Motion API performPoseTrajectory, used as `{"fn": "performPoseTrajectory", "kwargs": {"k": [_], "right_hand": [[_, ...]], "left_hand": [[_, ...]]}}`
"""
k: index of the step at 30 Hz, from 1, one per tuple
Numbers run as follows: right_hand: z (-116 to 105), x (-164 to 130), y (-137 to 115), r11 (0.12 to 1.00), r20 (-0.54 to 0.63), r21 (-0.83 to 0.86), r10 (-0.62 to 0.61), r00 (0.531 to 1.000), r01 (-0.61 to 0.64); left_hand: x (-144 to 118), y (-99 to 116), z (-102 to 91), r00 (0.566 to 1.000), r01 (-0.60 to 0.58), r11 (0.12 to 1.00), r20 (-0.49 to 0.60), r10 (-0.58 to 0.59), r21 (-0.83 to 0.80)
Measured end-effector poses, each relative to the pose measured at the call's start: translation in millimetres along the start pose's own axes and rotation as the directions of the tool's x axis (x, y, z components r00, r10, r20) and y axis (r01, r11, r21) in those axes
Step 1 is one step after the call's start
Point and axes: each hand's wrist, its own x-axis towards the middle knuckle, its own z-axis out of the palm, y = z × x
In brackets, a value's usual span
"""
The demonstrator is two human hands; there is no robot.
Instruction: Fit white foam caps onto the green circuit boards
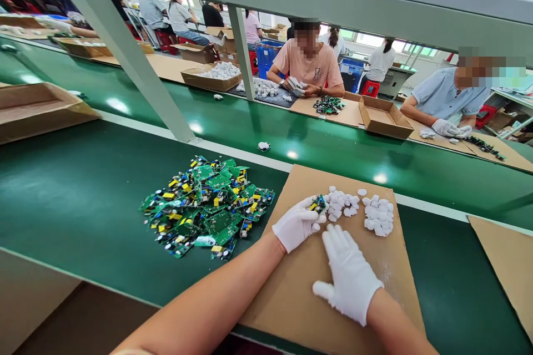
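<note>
Your left hand (295, 227), in a white glove, is closed with its fingers around a small circuit board (318, 204), which is above the cardboard sheet (287, 305), near its far edge. This board shows green at its side, with a yellow block, dark parts and a little blue; the rest of it is covered by your fingers. Your right hand (350, 274), gloved also in white, is flat and holds nothing that can be seen: the fingers lie close together and the thumb stands apart. Whether its palm touches the cardboard, I cannot tell. Just beyond your hands are the white pieces (340, 203), irregular and matte like small lumps, and to their right is a second, denser group (378, 216). To the left of the cardboard, on the dark green table (75, 177), lies a heap of boards (208, 208), tumbled over each other, some with the plain green face up, others showing yellow, blue and black components. Farther away, one single board (264, 147) with white on top rests on the shiny green belt (225, 127).
</note>
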Motion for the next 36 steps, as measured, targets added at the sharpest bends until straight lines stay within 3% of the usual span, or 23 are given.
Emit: {"fn": "performPoseTrajectory", "kwargs": {"k": [2, 4, 8, 11, 14, 18, 20, 22, 25, 27, 29, 32, 36], "right_hand": [[0.8, -1.5, -9.6, 0.989, 0.047, 0.039, -0.143, 0.989, 0.141], [-0.3, -0.5, -9.0, 0.981, 0.061, 0.047, -0.191, 0.980, 0.188], [-9.1, 2.8, 22.6, 0.999, -0.047, 0.005, -0.047, 0.998, 0.047], [-15.5, 2.2, 41.7, 0.998, -0.191, 0.057, 0.027, 0.981, -0.016], [-17.5, 2.0, 42.2, 0.991, -0.298, 0.085, 0.123, 0.946, -0.102], [-16.0, 5.8, 35.1, 0.987, -0.282, 0.045, 0.162, 0.945, -0.156], [-16.4, 7.1, 36.0, 0.981, -0.290, 0.139, 0.170, 0.942, -0.135], [-17.8, 6.3, 39.3, 0.933, -0.301, 0.350, 0.196, 0.933, -0.083], [-19.5, 3.2, 41.7, 0.745, -0.289, 0.666, 0.301, 0.909, -0.035], [-19.0, 1.9, 39.2, 0.627, -0.298, 0.779, 0.380, 0.876, -0.008], [-17.3, 2.1, 34.8, 0.573, -0.331, 0.819, 0.441, 0.835, 0.022], [-14.2, 4.2, 28.9, 0.642, -0.397, 0.766, 0.482, 0.781, -0.007], [-11.3, 6.1, 24.8, 0.770, -0.473, 0.635, 0.451, 0.757, -0.061]], "left_hand": [[0.4, -0.5, 0.3, 1.000, 0.001, 1.000, 0.010, -0.001, 0.002], [0.7, -0.7, 0.0, 1.000, -0.005, 1.000, 0.014, 0.005, -0.003], [1.0, -0.4, -1.2, 1.000, -0.026, 1.000, -0.002, 0.026, -0.006], [0.8, -0.4, -0.8, 0.999, -0.026, 1.000, -0.022, 0.025, -0.008], [0.2, -0.8, 1.1, 0.999, -0.027, 1.000, -0.041, 0.027, 0.006], [-2.2, -1.1, 6.5, 0.997, -0.022, 0.997, -0.075, 0.028, 0.079], [-3.7, -1.6, 10.0, 0.998, -0.006, 0.992, -0.067, 0.014, 0.128], [-4.3, -3.5, 12.9, 0.999, 0.012, 0.984, -0.049, -0.003, 0.178], [-3.1, -10.1, 14.1, 0.999, 0.013, 0.967, -0.035, -0.004, 0.256], [-1.4, -16.2, 12.8, 0.999, -0.015, 0.954, -0.027, 0.023, 0.298], [0.0, -22.2, 10.8, 0.999, -0.036, 0.945, -0.022, 0.045, 0.326], [0.5, -29.2, 9.4, 0.998, -0.033, 0.933, -0.035, 0.049, 0.358], [-1.8, -35.3, 11.6, 0.998, -0.061, 0.936, -0.005, 0.067, 0.348]]}}
